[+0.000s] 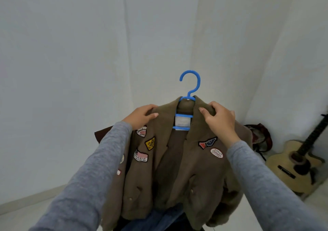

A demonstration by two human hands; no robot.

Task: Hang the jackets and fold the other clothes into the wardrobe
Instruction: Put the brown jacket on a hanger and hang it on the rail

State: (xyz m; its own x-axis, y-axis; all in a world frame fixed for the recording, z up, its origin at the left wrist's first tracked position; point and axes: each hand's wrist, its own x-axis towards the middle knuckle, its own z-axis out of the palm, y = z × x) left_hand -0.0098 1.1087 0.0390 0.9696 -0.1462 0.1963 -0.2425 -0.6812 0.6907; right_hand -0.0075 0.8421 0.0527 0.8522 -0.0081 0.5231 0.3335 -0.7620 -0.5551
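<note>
Head view: a brown knit jacket with sewn patches (195, 170) sits on a blue plastic hanger (183, 115) at centre. The left hand (142, 116) at nine o'clock and right hand (221, 118) at three, apart, each grip a shoulder.

Two hands hold a brown jacket (179, 161) on a blue hanger (190, 87). The left hand (142, 115) and right hand (219, 118) grip its shoulders. A guitar (292, 167) stands right of it.

Pale floor (14, 222), acoustic guitar (292, 167), dark-red bag (260, 136)
</note>
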